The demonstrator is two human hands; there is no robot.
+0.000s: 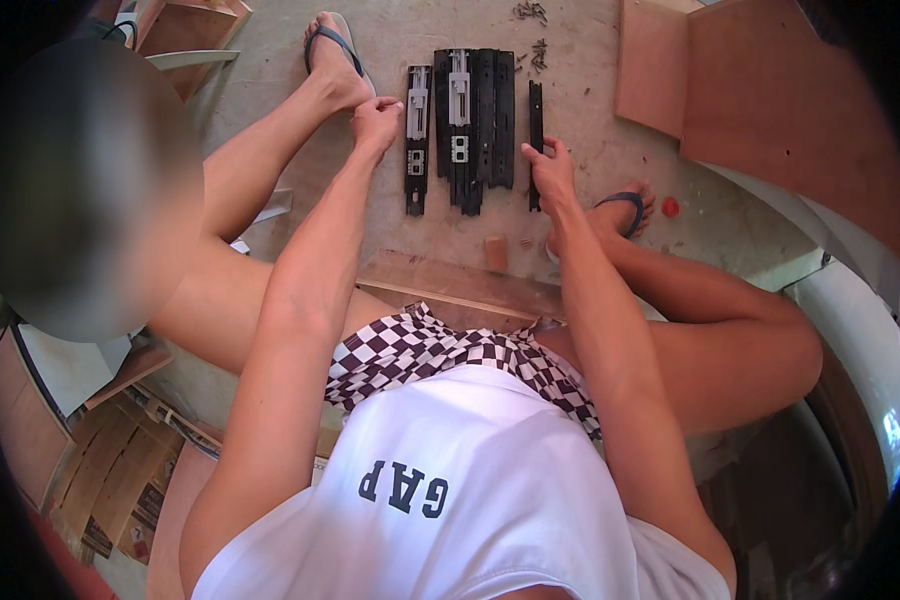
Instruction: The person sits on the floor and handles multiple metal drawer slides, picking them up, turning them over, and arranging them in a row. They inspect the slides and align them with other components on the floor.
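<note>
Two black drawer slides with light grey mechanisms lie lengthwise on the floor in front of me: a left slide [417, 170] and a middle slide [459, 120]. Against the middle one, on its right, rest several flat black rails [495, 120]. My left hand [375, 130] is beside the left slide, fingers and thumb pinched together; anything between them is too small to make out. Farther right, a narrow black rail [536, 110] stands apart from the group. My right hand [552, 175] grips its near half, thumb on the left side and fingers on the right.
Small screws [538, 55] lie in piles beyond the rails. Wooden panels [770, 100] stand at the right, and a wooden box [185, 35] at the far left. A wooden board [460, 285] crosses between my legs, near a small wood block [496, 252]. A blurred dark shape [80, 190] fills the left.
</note>
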